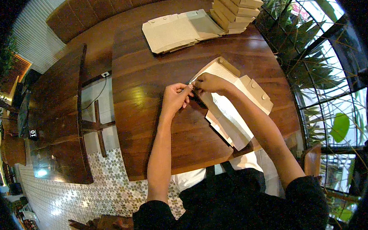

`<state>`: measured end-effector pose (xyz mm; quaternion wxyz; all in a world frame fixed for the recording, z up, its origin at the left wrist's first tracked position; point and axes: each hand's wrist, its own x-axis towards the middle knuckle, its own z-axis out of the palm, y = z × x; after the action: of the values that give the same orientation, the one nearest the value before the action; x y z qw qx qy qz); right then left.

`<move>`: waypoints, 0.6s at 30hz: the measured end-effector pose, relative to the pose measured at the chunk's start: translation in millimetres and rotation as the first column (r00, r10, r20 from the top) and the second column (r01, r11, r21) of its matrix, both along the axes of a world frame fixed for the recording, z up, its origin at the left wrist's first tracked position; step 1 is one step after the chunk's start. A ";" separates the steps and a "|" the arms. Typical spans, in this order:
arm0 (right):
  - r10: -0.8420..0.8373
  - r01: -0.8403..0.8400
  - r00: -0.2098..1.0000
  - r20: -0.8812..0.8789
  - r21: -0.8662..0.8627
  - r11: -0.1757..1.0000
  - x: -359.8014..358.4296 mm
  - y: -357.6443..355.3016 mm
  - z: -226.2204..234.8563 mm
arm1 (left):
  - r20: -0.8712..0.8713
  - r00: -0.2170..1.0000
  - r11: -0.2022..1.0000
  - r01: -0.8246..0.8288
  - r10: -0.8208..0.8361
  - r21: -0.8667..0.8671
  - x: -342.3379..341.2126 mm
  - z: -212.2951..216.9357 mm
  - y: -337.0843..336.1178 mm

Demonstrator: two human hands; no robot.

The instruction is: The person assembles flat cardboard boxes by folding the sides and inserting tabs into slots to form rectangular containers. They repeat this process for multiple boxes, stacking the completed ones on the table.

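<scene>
Counting from my feed: one flat cardboard box blank (233, 108), pale with kraft-brown flaps, lies unfolded on the dark wooden bench (151, 116), right of centre. Left hand (175, 96) and right hand (206, 83) meet at its upper left corner, both with fingers pinched narrow on the edge of a flap. At the far edge I see one loose pile of flat blanks (179, 30), and beside it one stack of folded boxes (234, 8), count unclear. A second dark table (55, 121) stands left; patterned tile floor (109, 189) below; plants behind glass (323, 74) right.
</scene>
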<state>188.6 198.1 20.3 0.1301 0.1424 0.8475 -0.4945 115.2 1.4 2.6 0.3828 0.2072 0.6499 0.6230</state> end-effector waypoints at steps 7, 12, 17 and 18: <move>0.014 -0.012 1.000 0.016 -0.170 0.985 0.7 6.9 6.3 | -0.004 1.000 0.993 -0.018 0.018 0.115 0.6 -8.0 -0.9; 0.060 -0.051 0.997 0.040 -0.197 0.979 -2.4 10.4 16.3 | -0.018 1.000 0.991 -0.007 0.009 0.135 -0.6 -9.4 -0.8; 0.048 -0.028 0.996 0.071 -0.258 0.966 -2.0 6.7 24.7 | 0.026 0.999 0.995 -0.037 0.035 0.094 0.3 -4.4 1.5; 0.047 -0.024 0.996 0.076 -0.279 0.960 -2.8 4.7 24.9 | 0.037 0.998 0.997 -0.052 0.050 0.058 0.7 -3.3 3.1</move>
<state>185.7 202.8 45.2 0.1923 0.1278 0.7660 -0.6000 115.8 4.5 -0.6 0.3720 0.1907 0.6295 0.6550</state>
